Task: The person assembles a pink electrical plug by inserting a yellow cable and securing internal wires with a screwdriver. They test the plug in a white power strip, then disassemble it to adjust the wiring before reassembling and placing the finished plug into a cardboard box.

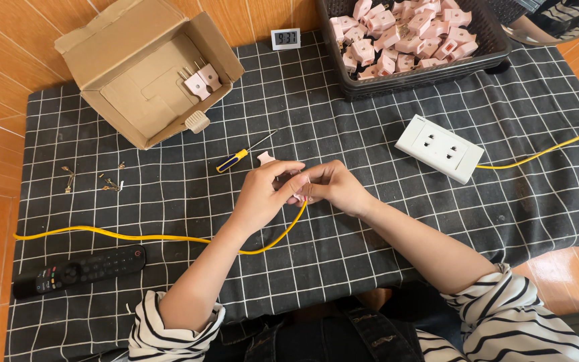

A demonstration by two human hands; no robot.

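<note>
Both hands meet in the middle of the desk (pixel 169 194), which is covered by a black cloth with a white grid. The left hand (pixel 263 194) and the right hand (pixel 333 188) are pinched together on a small pale pink plug part (pixel 301 188) right where the end of the yellow wire (pixel 135 236) comes up into the fingers. The left fingers (pixel 288 167) are curled in close with the thumb reaching across, and the right fingers (pixel 309 191) are closed tight on the same spot. The piece is mostly hidden, so it's hard to say how the wire sits in it.

Around them: a blue and yellow screwdriver (pixel 236 158) lies at about 11 o'clock from the hands, with another pink plug half (pixel 265 158) just beside its tip. A white socket block (pixel 440 147) sits at 2 o'clock with its own yellow lead running off right. The black basket (pixel 494 50) of pink plugs is at 1 o'clock, the open cardboard box (pixel 145 67) at 10 o'clock, little brass prongs (pixel 108 181) at 9 o'clock, and a remote (pixel 78 270) at 8 o'clock.

For fiddly work like this, it probably pays to keep the piece low over the cloth so anything dropped stays put, hold the wire close to its end so it doesn't flop, and keep the slack loop out from under the wrists.
</note>
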